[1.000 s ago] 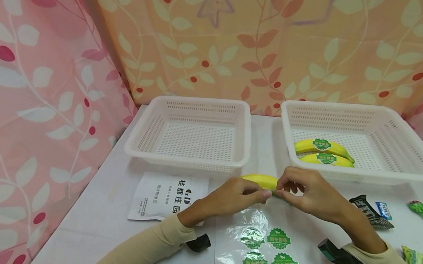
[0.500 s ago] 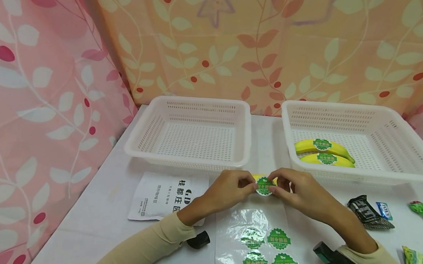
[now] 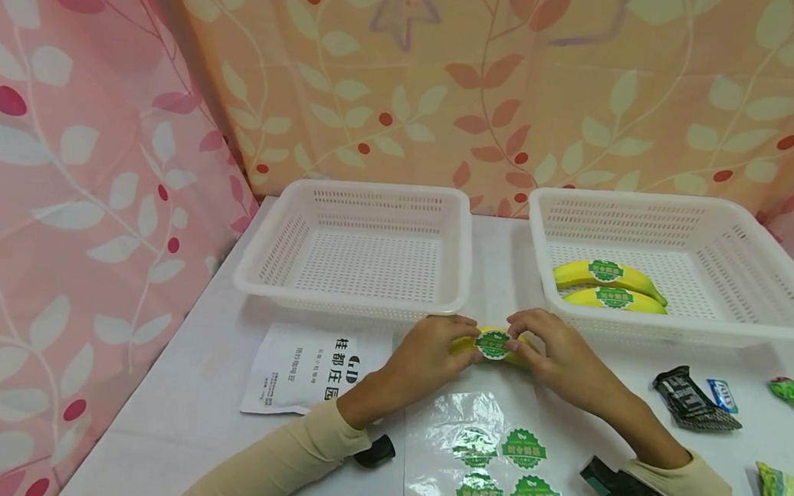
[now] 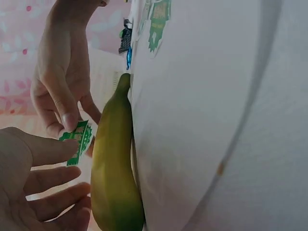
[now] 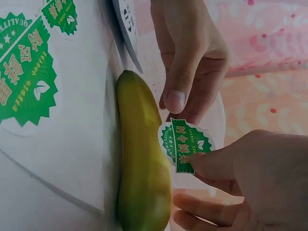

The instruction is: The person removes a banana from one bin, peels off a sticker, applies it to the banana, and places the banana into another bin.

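Sleeves: we wear long, close-fitting beige sleeves on both arms, ending at the wrists.
Left hand [image 3: 431,354]: bare, no rings.
Right hand [image 3: 562,359]: bare, short plain nails.
Wrist units: we carry a black device under each wrist; the right one shows a green edge.

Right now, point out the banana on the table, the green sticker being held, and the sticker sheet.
banana [image 5: 142,183], right wrist view, middle of its yellow body.
green sticker [image 3: 493,345], head view, centre of its face.
sticker sheet [image 3: 441,435], head view, bare clear part left of the stickers.
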The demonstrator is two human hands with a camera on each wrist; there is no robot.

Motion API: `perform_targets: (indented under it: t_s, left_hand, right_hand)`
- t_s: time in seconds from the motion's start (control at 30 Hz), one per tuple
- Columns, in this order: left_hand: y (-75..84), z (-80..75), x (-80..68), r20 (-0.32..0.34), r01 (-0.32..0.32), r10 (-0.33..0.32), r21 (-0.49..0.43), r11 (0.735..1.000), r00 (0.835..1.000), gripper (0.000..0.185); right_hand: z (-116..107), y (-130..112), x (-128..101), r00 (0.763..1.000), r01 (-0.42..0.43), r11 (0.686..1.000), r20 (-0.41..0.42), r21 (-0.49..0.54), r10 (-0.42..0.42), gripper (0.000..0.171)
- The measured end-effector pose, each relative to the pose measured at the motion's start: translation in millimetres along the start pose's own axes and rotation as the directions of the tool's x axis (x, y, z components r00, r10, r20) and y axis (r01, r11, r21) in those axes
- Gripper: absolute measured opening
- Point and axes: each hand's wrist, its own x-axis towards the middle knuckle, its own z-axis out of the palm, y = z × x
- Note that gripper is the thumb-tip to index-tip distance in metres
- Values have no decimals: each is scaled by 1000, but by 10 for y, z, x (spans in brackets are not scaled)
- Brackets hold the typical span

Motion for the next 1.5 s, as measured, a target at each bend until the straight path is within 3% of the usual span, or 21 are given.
perform_targets:
  t_s: [0.17,0.37,0.93,1.2,1.37,1.5]
  left_hand:
    - [-22,28,3,40,3,-4,27,1000,999,36]
    - [-27,45,-21,69,22,-24,35,999,997,39]
    - [-37,57,-42,75,64,-63,-11,998,995,36]
    - [-21,67,-44,74,106,-104,-22,994,992,42]
    - [-39,72,-48,85,64,-64,8,998,994,44]
    - [-45,71,-56,97,19,-25,62,998,995,40]
  right_hand:
    - [26,14,5,996,-74,995,47,72,70,10]
    - [66,24,18,993,-81,987,92,136,69,4]
    - [115,42,16,993,-70,991,108,117,57,10]
    - [121,50,12,996,68,997,53,35,-69,25]
    - [131,43,14,990,57,997,130,-45,-51,32]
    - [144,49,16,989,48,993,141,-110,-33,36]
